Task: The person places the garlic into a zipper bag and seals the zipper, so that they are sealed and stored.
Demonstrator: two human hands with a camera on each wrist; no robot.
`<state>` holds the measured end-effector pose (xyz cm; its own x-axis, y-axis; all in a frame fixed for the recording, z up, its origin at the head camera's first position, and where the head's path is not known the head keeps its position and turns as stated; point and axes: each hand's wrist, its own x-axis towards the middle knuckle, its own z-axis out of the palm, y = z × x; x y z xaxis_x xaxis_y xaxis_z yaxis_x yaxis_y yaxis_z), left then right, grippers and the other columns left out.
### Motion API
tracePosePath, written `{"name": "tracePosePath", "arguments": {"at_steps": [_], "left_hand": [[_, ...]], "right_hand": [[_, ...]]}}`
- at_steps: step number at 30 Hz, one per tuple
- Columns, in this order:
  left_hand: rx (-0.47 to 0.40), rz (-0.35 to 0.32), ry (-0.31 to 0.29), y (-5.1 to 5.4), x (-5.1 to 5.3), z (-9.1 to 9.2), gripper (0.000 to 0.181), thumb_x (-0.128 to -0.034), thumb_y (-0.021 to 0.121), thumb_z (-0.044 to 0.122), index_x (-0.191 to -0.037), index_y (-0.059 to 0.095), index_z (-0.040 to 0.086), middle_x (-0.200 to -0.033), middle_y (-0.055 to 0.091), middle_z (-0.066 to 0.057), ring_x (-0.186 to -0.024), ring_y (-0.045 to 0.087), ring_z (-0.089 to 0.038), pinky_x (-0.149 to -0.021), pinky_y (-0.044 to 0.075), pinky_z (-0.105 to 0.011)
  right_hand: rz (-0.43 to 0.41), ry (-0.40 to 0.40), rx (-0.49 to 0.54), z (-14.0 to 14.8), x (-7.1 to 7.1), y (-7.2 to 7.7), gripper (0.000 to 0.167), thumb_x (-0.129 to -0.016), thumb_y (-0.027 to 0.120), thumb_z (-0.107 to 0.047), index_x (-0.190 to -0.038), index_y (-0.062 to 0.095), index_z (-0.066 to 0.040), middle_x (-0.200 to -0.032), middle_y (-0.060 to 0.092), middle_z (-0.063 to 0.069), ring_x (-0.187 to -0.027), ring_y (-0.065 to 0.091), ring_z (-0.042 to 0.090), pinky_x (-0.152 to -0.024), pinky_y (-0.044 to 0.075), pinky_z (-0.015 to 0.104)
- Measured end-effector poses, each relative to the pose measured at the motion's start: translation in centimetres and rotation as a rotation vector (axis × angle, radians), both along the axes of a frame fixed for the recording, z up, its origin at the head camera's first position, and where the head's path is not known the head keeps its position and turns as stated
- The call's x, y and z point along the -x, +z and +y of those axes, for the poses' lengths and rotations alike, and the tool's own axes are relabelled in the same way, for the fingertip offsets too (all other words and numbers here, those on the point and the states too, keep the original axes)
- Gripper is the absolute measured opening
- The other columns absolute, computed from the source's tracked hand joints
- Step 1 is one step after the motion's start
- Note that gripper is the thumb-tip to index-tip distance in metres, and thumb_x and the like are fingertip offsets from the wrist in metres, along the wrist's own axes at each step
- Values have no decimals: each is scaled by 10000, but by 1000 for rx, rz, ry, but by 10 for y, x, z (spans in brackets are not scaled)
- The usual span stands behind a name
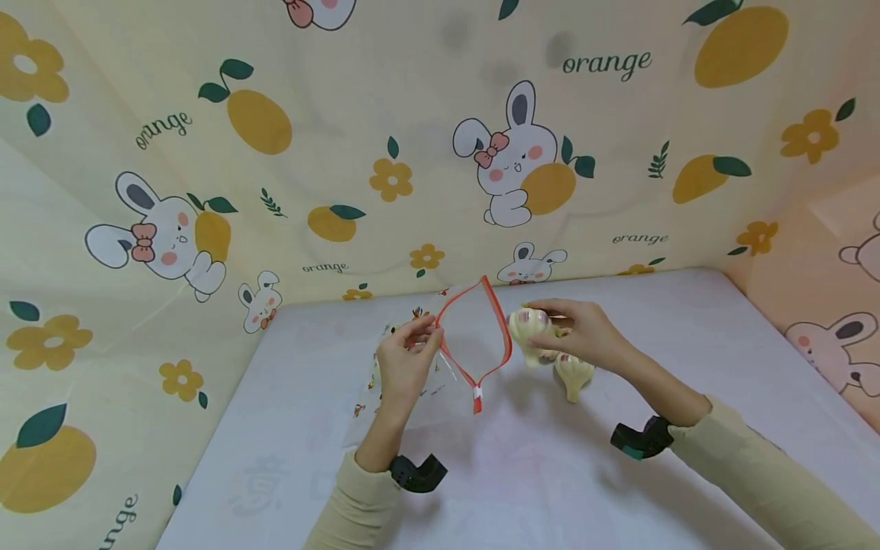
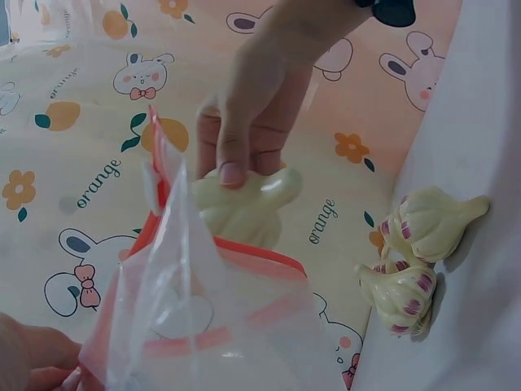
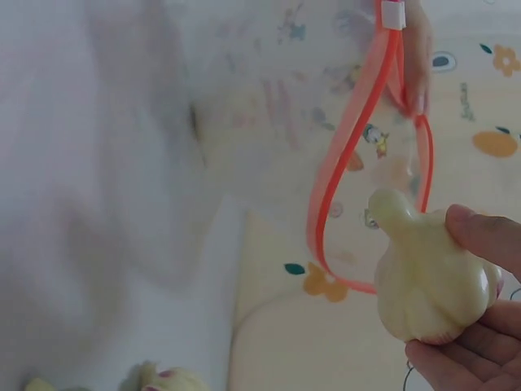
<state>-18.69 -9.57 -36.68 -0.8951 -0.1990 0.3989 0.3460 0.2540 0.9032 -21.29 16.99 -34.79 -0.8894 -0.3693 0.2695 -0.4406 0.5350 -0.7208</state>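
Note:
My left hand (image 1: 404, 359) pinches the rim of a clear printed zipper bag (image 2: 236, 366). The bag's red zip edge (image 1: 507, 347) gapes in a wide loop, with a white slider (image 1: 477, 393) at its near end. In my right hand (image 1: 591, 332) is a pale garlic bulb (image 3: 431, 281), gripped between thumb and fingers. The left wrist view shows this bulb just beyond the bag's mouth; whether it crosses the rim cannot be told. Two more garlic bulbs with purple streaks, one upper (image 2: 431, 226) and one lower (image 2: 400, 295), lie close together on the table below my right hand.
A white-covered table (image 1: 289, 458) spreads under both hands. Behind it and along the sides hangs a cream cloth (image 1: 426, 99) printed with rabbits and oranges. Each wrist wears a black camera, one on the left (image 1: 418, 473) and one on the right (image 1: 642, 438).

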Motion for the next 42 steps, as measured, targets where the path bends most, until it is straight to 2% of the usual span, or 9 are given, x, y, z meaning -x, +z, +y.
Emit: {"name": "tracePosePath", "arguments": {"at_steps": [10, 20, 28, 34, 42], "left_hand": [[-1, 1, -1, 1, -1, 0, 219, -824, 727, 34, -1034, 720, -27, -908, 716, -229, -771, 663, -213, -632, 510, -69], [1, 10, 10, 1, 0, -1, 217, -820, 735, 42, -1027, 725, -22, -902, 717, -225, -756, 653, -144, -624, 502, -66], [-4, -6, 2, 1, 0, -1, 223, -830, 729, 52, -1041, 722, -18, -915, 714, -223, -776, 661, -185, -638, 513, -72], [-2, -4, 1, 0, 1, -2, 221, -832, 727, 54, -1040, 721, -20, -911, 714, -223, -768, 655, -147, -644, 515, -72], [-14, -12, -2, -1, 1, -1, 219, -834, 724, 54, -1041, 721, -21, -912, 711, -224, -762, 639, -102, -641, 512, -70]], "right_hand": [[36, 45, 40, -15, 8, 4, 508, -773, 787, -81, -1233, 613, 44, -1214, 664, 233, -1069, 672, 372, -904, 553, 415], [-6, 52, 71, -25, 11, 7, 526, -774, 791, -98, -1250, 607, 28, -1246, 647, 220, -1109, 651, 365, -920, 548, 371], [11, 65, 86, -31, 14, 4, 525, -753, 803, -77, -1231, 617, 36, -1239, 648, 231, -1103, 654, 378, -924, 545, 407], [-1, 85, 112, -38, 16, 2, 516, -756, 801, -75, -1227, 620, 37, -1226, 654, 227, -1095, 651, 357, -923, 552, 357], [-10, 81, 87, -43, 17, -2, 510, -779, 790, -107, -1231, 612, 45, -1212, 656, 242, -1100, 646, 368, -928, 550, 393]]}}
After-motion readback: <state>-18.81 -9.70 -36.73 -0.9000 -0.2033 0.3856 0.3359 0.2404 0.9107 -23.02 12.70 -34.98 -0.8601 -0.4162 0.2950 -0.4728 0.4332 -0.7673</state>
